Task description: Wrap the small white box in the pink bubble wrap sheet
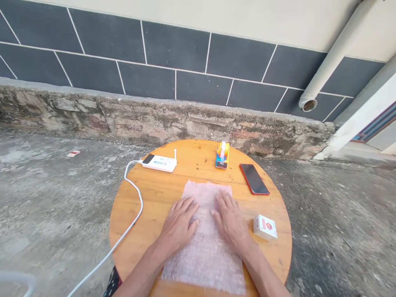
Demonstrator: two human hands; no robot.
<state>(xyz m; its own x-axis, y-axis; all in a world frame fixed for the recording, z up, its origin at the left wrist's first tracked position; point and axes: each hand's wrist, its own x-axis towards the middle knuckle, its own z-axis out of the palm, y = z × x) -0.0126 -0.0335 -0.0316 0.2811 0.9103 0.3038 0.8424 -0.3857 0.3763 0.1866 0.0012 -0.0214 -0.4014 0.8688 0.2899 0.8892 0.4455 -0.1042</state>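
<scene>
A sheet of pinkish bubble wrap [206, 251] lies flat on the round wooden table [142, 247]. My left hand [179, 222] rests on its left edge, fingers spread and holding nothing. On the right edge of the sheet lies my right hand [229, 218], palm down, its fingers stretched out with the thumb apart. To the right of that hand sits a small white box [265, 227] with a red print. Beyond the sheet stands a yellow and blue tape dispenser [222, 156].
A red-edged phone [254, 179] lies at the table's right. At the back left is a white device [159, 163] with a white cable [140, 202] running off the table's left side. Behind the table runs a low stone ledge [154, 119] under a tiled wall.
</scene>
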